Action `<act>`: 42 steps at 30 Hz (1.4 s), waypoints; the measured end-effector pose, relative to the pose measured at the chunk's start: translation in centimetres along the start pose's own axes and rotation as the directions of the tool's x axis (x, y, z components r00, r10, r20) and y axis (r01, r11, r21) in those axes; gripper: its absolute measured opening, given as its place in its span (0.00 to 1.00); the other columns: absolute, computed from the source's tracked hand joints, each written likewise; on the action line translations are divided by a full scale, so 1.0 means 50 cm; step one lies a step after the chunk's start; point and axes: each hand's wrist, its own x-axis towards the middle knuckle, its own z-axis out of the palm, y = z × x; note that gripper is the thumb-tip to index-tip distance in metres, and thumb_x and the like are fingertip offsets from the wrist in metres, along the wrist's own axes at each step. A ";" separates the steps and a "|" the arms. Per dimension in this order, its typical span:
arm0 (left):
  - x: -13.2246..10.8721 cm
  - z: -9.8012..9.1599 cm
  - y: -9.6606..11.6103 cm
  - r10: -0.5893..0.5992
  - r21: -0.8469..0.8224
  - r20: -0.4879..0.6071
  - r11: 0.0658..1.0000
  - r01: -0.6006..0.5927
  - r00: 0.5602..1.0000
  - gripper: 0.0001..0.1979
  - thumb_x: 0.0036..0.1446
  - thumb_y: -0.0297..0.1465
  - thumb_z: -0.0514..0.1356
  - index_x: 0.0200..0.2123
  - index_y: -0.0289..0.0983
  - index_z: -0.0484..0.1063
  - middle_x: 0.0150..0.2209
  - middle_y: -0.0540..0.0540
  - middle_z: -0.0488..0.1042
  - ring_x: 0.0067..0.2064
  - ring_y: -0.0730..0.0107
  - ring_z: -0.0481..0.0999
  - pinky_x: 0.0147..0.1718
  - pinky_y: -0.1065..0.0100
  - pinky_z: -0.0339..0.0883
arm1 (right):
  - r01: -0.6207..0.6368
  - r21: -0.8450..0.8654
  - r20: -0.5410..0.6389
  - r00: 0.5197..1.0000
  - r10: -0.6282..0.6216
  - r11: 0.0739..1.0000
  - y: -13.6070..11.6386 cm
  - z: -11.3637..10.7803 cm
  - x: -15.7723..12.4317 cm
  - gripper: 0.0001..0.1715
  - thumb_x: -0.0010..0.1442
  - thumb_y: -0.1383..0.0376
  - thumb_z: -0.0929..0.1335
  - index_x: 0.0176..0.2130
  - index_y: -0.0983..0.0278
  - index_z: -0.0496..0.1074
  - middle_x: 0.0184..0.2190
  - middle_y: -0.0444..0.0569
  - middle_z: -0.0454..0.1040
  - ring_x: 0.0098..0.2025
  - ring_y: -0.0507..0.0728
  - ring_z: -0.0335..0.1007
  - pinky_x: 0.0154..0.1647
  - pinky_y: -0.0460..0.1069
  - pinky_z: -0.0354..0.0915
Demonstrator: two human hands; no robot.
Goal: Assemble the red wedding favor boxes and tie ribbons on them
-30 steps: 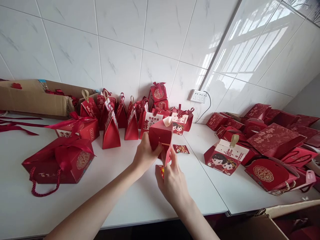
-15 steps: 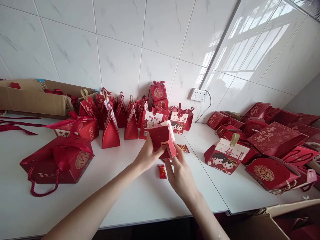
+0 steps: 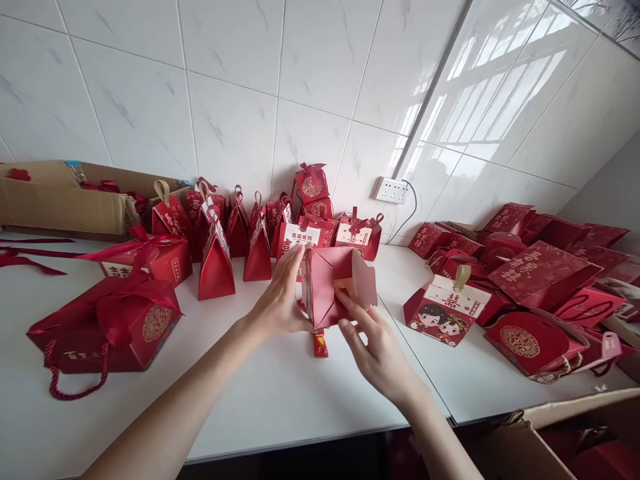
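A small red paper gift box is held over the white counter, tipped so its pale inner side and flaps face me. My left hand grips its left side with fingers curled round the edge. My right hand touches it from below right, fingertips against the folded flaps. A small red wrapped candy lies on the counter just under the box.
Several red gift boxes and bags stand along the tiled wall. A ribboned red box lies at left, a cardboard carton behind it. Flat red bags pile at right. A wall socket and an open carton below.
The box has been turned over so its pale inner side faces me. A candy that was at my right hand now lies on the counter. The view has shifted slightly.
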 end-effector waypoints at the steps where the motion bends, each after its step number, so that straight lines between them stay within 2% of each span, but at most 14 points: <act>1: 0.001 0.000 0.002 0.013 0.005 -0.030 1.000 -0.013 0.999 0.68 0.35 0.49 0.71 0.67 0.38 0.27 0.63 0.28 0.48 0.65 0.38 0.53 0.59 0.43 0.58 | 0.039 -0.053 -0.052 0.998 -0.042 0.998 -0.002 -0.001 -0.002 0.25 0.67 0.60 0.59 0.62 0.57 0.59 0.45 0.55 0.66 0.40 0.57 0.71 0.36 0.53 0.74; 4: 0.002 0.003 0.008 0.090 0.001 -0.080 0.996 -0.090 0.993 0.67 0.35 0.46 0.72 0.67 0.41 0.29 0.62 0.29 0.48 0.63 0.38 0.55 0.54 0.45 0.65 | 0.169 -0.152 -0.310 0.927 -0.209 0.974 -0.003 -0.008 -0.002 0.32 0.65 0.61 0.63 0.64 0.49 0.50 0.55 0.56 0.58 0.46 0.59 0.67 0.36 0.55 0.72; 6: 0.002 0.004 0.010 0.156 -0.009 -0.089 0.987 -0.158 0.984 0.64 0.37 0.42 0.72 0.67 0.45 0.30 0.62 0.31 0.47 0.63 0.40 0.55 0.52 0.47 0.68 | 0.231 -0.080 -0.450 0.860 -0.242 0.970 -0.002 -0.019 0.007 0.36 0.66 0.61 0.62 0.65 0.46 0.41 0.58 0.55 0.56 0.47 0.59 0.66 0.38 0.56 0.71; 7: 0.002 0.004 0.011 0.181 -0.018 -0.093 0.983 -0.183 0.979 0.64 0.37 0.40 0.72 0.67 0.45 0.30 0.62 0.31 0.47 0.63 0.41 0.55 0.51 0.48 0.69 | 0.241 -0.013 -0.469 0.856 -0.218 0.971 -0.003 -0.027 0.013 0.35 0.67 0.60 0.60 0.66 0.46 0.39 0.58 0.55 0.56 0.49 0.59 0.66 0.39 0.56 0.71; 8: 0.002 0.004 0.011 0.197 -0.032 -0.097 0.979 -0.201 0.975 0.64 0.37 0.39 0.72 0.67 0.45 0.30 0.62 0.31 0.47 0.63 0.41 0.55 0.50 0.48 0.69 | 0.232 0.051 -0.451 0.873 -0.185 0.971 -0.004 -0.035 0.021 0.32 0.68 0.59 0.58 0.65 0.47 0.41 0.58 0.55 0.57 0.52 0.59 0.65 0.42 0.57 0.71; 10: 0.002 0.002 0.010 0.228 -0.048 -0.111 0.971 -0.235 0.967 0.64 0.37 0.38 0.72 0.67 0.43 0.31 0.61 0.31 0.47 0.63 0.41 0.56 0.51 0.47 0.69 | 0.184 0.131 -0.340 0.931 -0.130 0.974 -0.008 -0.053 0.038 0.23 0.68 0.56 0.57 0.61 0.51 0.56 0.58 0.54 0.58 0.59 0.60 0.59 0.51 0.58 0.67; 11: 0.002 0.001 0.010 0.238 -0.048 -0.118 0.968 -0.244 0.964 0.63 0.36 0.39 0.72 0.67 0.44 0.32 0.61 0.31 0.48 0.62 0.41 0.57 0.52 0.46 0.67 | 0.165 0.147 -0.265 0.957 -0.122 0.975 -0.011 -0.061 0.046 0.19 0.68 0.55 0.57 0.55 0.53 0.64 0.58 0.53 0.58 0.62 0.61 0.55 0.55 0.59 0.65; 13: 0.002 0.000 0.010 0.237 -0.045 -0.125 0.969 -0.244 0.963 0.61 0.35 0.42 0.72 0.66 0.45 0.37 0.61 0.34 0.49 0.62 0.41 0.57 0.54 0.44 0.65 | 0.149 0.185 -0.133 0.983 -0.125 0.971 -0.015 -0.075 0.062 0.19 0.67 0.53 0.58 0.45 0.57 0.72 0.59 0.51 0.58 0.65 0.62 0.51 0.60 0.60 0.60; 16: 0.001 0.001 0.010 0.207 -0.064 -0.138 0.974 -0.217 0.969 0.57 0.33 0.51 0.69 0.64 0.46 0.45 0.59 0.36 0.51 0.61 0.41 0.58 0.53 0.46 0.65 | 0.124 0.223 -0.015 0.992 -0.124 0.967 -0.023 -0.085 0.080 0.20 0.69 0.55 0.56 0.40 0.59 0.71 0.59 0.51 0.59 0.65 0.62 0.50 0.61 0.60 0.57; 19: -0.003 0.005 0.010 0.180 -0.068 -0.153 0.979 -0.192 0.972 0.55 0.33 0.56 0.66 0.63 0.46 0.47 0.57 0.37 0.53 0.59 0.42 0.60 0.52 0.47 0.66 | 0.103 0.139 0.061 0.992 -0.112 0.985 -0.036 -0.084 0.094 0.12 0.67 0.60 0.59 0.38 0.60 0.68 0.54 0.53 0.64 0.63 0.61 0.54 0.59 0.58 0.60; 23: -0.005 0.009 0.010 0.164 -0.064 -0.145 0.982 -0.175 0.976 0.55 0.31 0.55 0.68 0.61 0.44 0.49 0.57 0.36 0.53 0.59 0.43 0.61 0.51 0.48 0.66 | 0.098 0.040 0.087 0.991 -0.101 0.994 -0.051 -0.079 0.105 0.04 0.62 0.68 0.62 0.34 0.62 0.64 0.51 0.54 0.63 0.50 0.57 0.66 0.51 0.54 0.66; 27: -0.005 0.010 0.008 0.159 -0.092 -0.158 0.980 -0.175 0.975 0.56 0.30 0.58 0.67 0.60 0.43 0.50 0.56 0.36 0.53 0.60 0.43 0.59 0.51 0.49 0.66 | 0.102 0.022 0.095 0.990 -0.104 0.995 -0.054 -0.084 0.114 0.05 0.59 0.71 0.62 0.32 0.62 0.63 0.43 0.51 0.66 0.41 0.55 0.66 0.42 0.52 0.67; 31: -0.004 0.011 0.006 0.168 -0.101 -0.159 0.978 -0.185 0.973 0.55 0.33 0.57 0.66 0.61 0.43 0.49 0.56 0.36 0.53 0.60 0.44 0.58 0.51 0.49 0.66 | 0.101 0.024 0.115 0.988 -0.104 0.995 -0.051 -0.091 0.122 0.04 0.58 0.71 0.63 0.33 0.62 0.64 0.39 0.49 0.67 0.43 0.56 0.66 0.41 0.51 0.67; 42: -0.004 0.013 0.004 0.189 -0.045 -0.114 0.980 -0.195 0.975 0.57 0.29 0.57 0.67 0.60 0.44 0.48 0.57 0.35 0.51 0.60 0.40 0.58 0.54 0.47 0.62 | 0.118 -0.025 0.146 0.983 -0.114 0.993 -0.043 -0.100 0.125 0.05 0.58 0.71 0.64 0.33 0.63 0.68 0.47 0.52 0.68 0.51 0.59 0.67 0.46 0.54 0.68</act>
